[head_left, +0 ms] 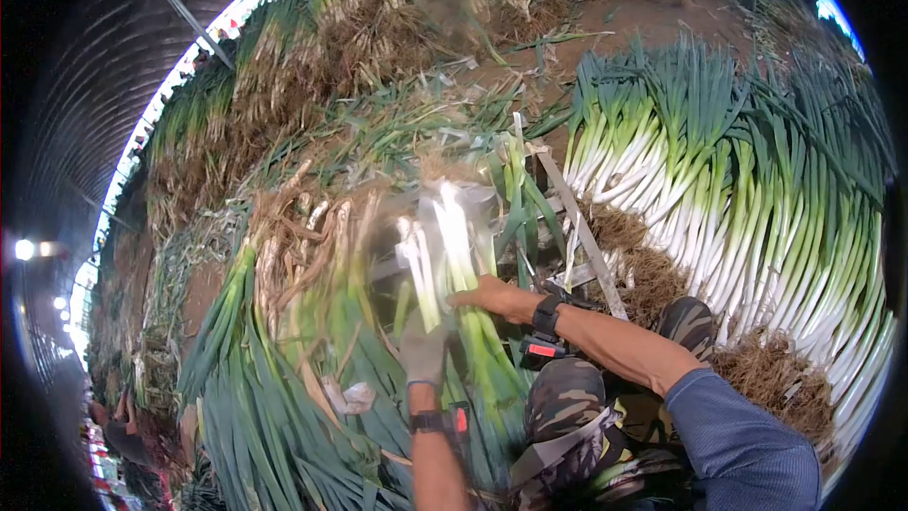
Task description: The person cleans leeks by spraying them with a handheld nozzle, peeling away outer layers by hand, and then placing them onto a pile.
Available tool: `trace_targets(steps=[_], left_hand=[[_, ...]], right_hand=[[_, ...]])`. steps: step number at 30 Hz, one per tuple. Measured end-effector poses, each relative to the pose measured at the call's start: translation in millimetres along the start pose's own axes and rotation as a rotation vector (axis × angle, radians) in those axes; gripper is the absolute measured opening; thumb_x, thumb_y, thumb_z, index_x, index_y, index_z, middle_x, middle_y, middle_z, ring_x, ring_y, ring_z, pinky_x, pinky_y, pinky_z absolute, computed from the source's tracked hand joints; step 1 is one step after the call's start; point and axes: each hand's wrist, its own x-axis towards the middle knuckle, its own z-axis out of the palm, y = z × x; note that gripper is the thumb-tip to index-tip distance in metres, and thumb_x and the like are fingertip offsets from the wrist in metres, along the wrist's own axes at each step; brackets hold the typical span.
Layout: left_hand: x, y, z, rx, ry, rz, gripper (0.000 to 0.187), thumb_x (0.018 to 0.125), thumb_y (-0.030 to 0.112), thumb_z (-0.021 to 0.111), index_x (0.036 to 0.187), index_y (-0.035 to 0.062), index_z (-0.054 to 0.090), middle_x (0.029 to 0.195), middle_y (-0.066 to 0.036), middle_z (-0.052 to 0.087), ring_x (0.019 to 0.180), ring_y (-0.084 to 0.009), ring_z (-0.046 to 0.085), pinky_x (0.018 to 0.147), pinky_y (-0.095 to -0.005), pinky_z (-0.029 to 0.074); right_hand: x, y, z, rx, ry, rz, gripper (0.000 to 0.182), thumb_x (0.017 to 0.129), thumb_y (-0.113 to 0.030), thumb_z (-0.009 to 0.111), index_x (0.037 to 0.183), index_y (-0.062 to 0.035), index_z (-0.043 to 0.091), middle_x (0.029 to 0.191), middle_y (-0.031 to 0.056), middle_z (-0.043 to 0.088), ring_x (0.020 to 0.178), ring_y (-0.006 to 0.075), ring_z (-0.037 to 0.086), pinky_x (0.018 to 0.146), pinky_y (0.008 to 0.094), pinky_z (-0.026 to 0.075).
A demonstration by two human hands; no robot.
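My right hand [499, 299] reaches in from the right and is closed round long leeks [456, 227], their white ends pointing up and green leaves hanging down. Beside it on the left, my left hand [423, 350], in a pale glove, is at the lower end of a shorter white stalk [416, 260]. Its fingers are smeared by motion, so its grip cannot be made out. Under and left of both hands lies a pile of untrimmed leeks [274, 397] with brown, dry outer skins. The roots above the held leeks are blurred.
Cleaned leeks [709, 180] lie in a broad row at the right, roots toward me. A metal frame [582, 227] stands just right of my hands. Leaf scraps [378, 137] cover the ground ahead, with unpeeled bundles [331, 47] behind. My camouflage-covered knees [565, 397] are close below.
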Motion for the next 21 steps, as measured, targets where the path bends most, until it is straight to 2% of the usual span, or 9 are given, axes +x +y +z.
trace_targets(steps=[3, 7, 8, 11, 13, 16, 19, 20, 21], left_hand=[[6.3, -10.5, 19.7, -0.327, -0.059, -0.062, 0.052, 0.083, 0.019, 0.073, 0.127, -0.0057, 0.065, 0.104, -0.017, 0.075, 0.090, -0.0277, 0.070, 0.083, -0.0383, 0.054], [-7.1, 25.6, 13.8, -0.036, -0.162, 0.095, 0.062, 0.082, 0.026, 0.080, 0.131, -0.0049, 0.061, 0.115, -0.018, 0.072, 0.103, -0.0264, 0.068, 0.090, -0.0379, 0.053], [-12.8, 44.3, 12.9, -0.114, -0.230, 0.000, 0.071, 0.078, 0.027, 0.085, 0.134, -0.0045, 0.056, 0.118, -0.020, 0.070, 0.107, -0.0299, 0.068, 0.093, -0.0385, 0.053], [-17.5, 31.7, 24.8, 0.095, -0.155, 0.109, 0.063, 0.076, 0.028, 0.088, 0.128, 0.0016, 0.061, 0.114, -0.018, 0.072, 0.102, -0.0310, 0.070, 0.092, -0.0422, 0.055], [-14.7, 10.4, 31.6, 0.205, -0.126, 0.081, 0.068, 0.075, 0.028, 0.088, 0.131, 0.0021, 0.059, 0.120, -0.020, 0.072, 0.107, -0.0327, 0.071, 0.094, -0.0426, 0.054], [-11.7, -11.7, 30.9, -0.042, -0.219, 0.090, 0.067, 0.077, 0.027, 0.086, 0.132, 0.0023, 0.058, 0.122, -0.021, 0.071, 0.110, -0.0352, 0.070, 0.095, -0.0431, 0.054], [-20.2, -30.3, 30.6, 0.037, -0.130, 0.164, 0.069, 0.083, 0.008, 0.077, 0.145, -0.0007, 0.047, 0.118, -0.013, 0.074, 0.104, -0.0193, 0.070, 0.090, -0.0340, 0.054], [-17.8, -50.6, 29.9, 0.102, -0.125, 0.206, 0.069, 0.086, 0.008, 0.074, 0.148, 0.0015, 0.046, 0.115, -0.012, 0.075, 0.102, -0.0202, 0.071, 0.092, -0.0345, 0.054], [-21.0, -43.7, 26.7, 0.115, -0.107, 0.215, 0.069, 0.085, 0.016, 0.077, 0.147, 0.0043, 0.048, 0.119, -0.017, 0.073, 0.107, -0.0272, 0.071, 0.095, -0.0389, 0.054]], right_hand=[[6.1, 1.6, -5.5, -0.022, -0.112, 0.080, 0.054, 0.090, -0.040, 0.081, 0.120, 0.0044, 0.071, 0.107, 0.0071, 0.071, 0.092, 0.0162, 0.061, 0.082, 0.0324, 0.050], [-16.6, -21.0, -5.9, -0.159, -0.106, 0.017, 0.049, 0.090, -0.045, 0.080, 0.105, 0.0017, 0.077, 0.092, 0.0075, 0.073, 0.084, 0.0163, 0.061, 0.076, 0.0351, 0.050], [-14.2, -17.5, -6.8, -0.284, -0.143, 0.041, 0.051, 0.089, -0.048, 0.079, 0.102, 0.0016, 0.077, 0.087, 0.0080, 0.072, 0.080, 0.0165, 0.061, 0.073, 0.0366, 0.050], [-9.8, -22.0, -10.8, -0.642, -0.198, 0.069, 0.064, 0.086, -0.062, 0.073, 0.089, 0.0019, 0.076, 0.070, 0.0103, 0.067, 0.065, 0.0197, 0.059, 0.060, 0.0434, 0.045], [-18.8, -31.6, -7.2, -0.775, -0.229, -0.041, 0.065, 0.086, -0.064, 0.071, 0.095, 0.0000, 0.075, 0.074, 0.0121, 0.067, 0.066, 0.0232, 0.059, 0.062, 0.0433, 0.047], [-14.2, -19.9, 0.1, -0.820, -0.313, -0.053, 0.070, 0.087, -0.066, 0.068, 0.113, -0.0012, 0.069, 0.083, 0.0157, 0.069, 0.071, 0.0260, 0.063, 0.066, 0.0423, 0.050], [-22.3, -31.4, 7.4, -0.878, -0.393, -0.042, 0.069, 0.088, -0.067, 0.067, 0.110, -0.0012, 0.070, 0.085, 0.0168, 0.072, 0.074, 0.0284, 0.065, 0.068, 0.0427, 0.050], [-24.6, -25.0, 9.1, -0.794, -0.370, -0.154, 0.084, 0.083, -0.071, 0.069, 0.081, 0.0138, 0.067, 0.068, 0.0177, 0.062, 0.062, 0.0289, 0.058, 0.059, 0.0448, 0.046], [-23.9, -20.0, 10.9, -0.821, -0.392, -0.219, 0.086, 0.083, -0.073, 0.067, 0.082, 0.0130, 0.068, 0.070, 0.0195, 0.064, 0.063, 0.0295, 0.060, 0.061, 0.0455, 0.047]])
